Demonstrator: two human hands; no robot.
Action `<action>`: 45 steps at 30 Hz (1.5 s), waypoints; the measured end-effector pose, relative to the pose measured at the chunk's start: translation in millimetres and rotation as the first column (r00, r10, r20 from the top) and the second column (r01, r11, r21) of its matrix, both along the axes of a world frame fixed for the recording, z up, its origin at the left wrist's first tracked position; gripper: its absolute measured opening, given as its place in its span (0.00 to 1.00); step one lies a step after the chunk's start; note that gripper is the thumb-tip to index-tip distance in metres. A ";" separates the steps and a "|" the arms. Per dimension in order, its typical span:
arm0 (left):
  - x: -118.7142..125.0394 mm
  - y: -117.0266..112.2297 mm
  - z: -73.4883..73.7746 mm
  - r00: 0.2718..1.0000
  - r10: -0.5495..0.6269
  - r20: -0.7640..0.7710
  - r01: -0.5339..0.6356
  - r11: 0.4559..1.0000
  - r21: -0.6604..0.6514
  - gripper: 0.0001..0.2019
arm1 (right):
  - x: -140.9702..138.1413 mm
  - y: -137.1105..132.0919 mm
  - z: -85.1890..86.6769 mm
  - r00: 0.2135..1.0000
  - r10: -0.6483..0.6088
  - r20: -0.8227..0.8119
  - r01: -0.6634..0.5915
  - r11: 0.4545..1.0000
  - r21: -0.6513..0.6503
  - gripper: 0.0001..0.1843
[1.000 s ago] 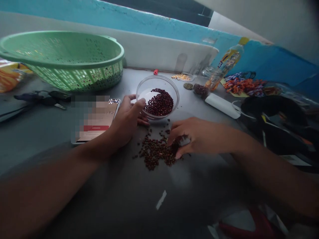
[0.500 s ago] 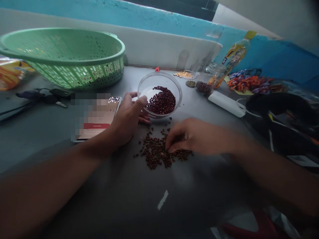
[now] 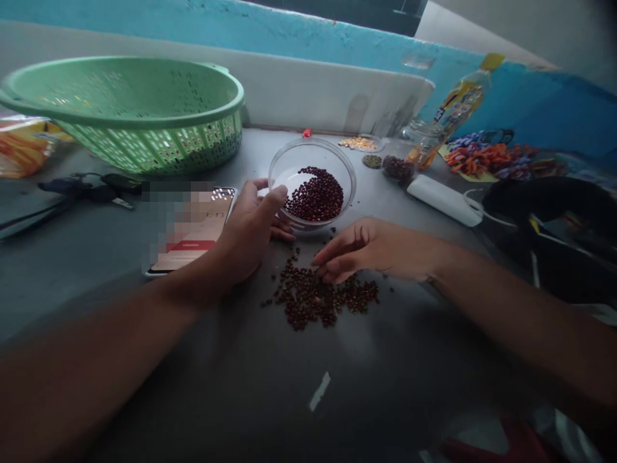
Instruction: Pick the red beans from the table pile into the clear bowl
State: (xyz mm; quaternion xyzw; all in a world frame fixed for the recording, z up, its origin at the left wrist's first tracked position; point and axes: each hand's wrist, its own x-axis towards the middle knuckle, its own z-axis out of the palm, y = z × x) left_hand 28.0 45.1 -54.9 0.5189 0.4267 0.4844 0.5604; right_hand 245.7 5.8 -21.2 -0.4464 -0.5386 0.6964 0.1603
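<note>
My left hand [image 3: 250, 225] grips the near left side of a clear bowl [image 3: 354, 186], its thumb over the rim and the other fingers around the outside and underneath. Dark red beans [image 3: 318, 196] cover part of the bowl's bottom, mostly on the right. In front of it, a loose pile of brownish-red beans [image 3: 308, 302] lies spread on the grey table [image 3: 231, 392]. My right hand [image 3: 359, 252] hovers just over the pile's upper edge. Its fingers are stretched out and slightly apart, and I see nothing held between them.
A green plastic basket [image 3: 168, 135] and keys [image 3: 106, 193] are at the left, with a phone [image 3: 197, 231] by my left wrist. Behind stand a glass jar [image 3: 419, 138] and a yellow-capped bottle [image 3: 463, 103]. A white power bank [image 3: 443, 199] and black bag [image 3: 569, 238] lie right.
My right hand has lifted a little from the bean pile, and its fingers have spread from a pinch. The left hand stays on the bowl. The whole view has shifted slightly.
</note>
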 end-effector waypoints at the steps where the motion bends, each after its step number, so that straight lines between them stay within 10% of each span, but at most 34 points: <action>1: -0.2 -0.2 0.3 1.000 -0.001 -0.009 0.001 1.000 -0.004 0.20 | 0.3 -0.1 0.7 0.999 0.021 0.036 -0.022 0.999 0.036 0.13; 9: -0.8 -5.1 2.0 0.997 -0.010 -0.071 0.011 1.000 0.021 0.24 | -5.1 -15.2 12.5 0.925 0.014 0.380 -0.194 0.877 0.440 0.09; 17: 0.0 -6.0 3.2 0.997 0.000 -0.079 0.002 1.000 0.022 0.24 | -7.1 -20.0 16.6 0.930 -0.058 0.363 -0.227 0.686 0.691 0.07; 26: -1.6 -4.2 0.6 0.995 -0.010 -0.099 0.014 0.999 0.034 0.24 | -4.0 -20.4 23.1 0.956 -0.169 0.238 -0.180 0.303 0.936 0.08; 45: 0.1 -4.4 3.4 0.986 0.004 -0.164 0.000 1.000 0.023 0.28 | 1.8 -20.8 26.1 0.885 0.056 0.462 -0.431 0.474 0.768 0.09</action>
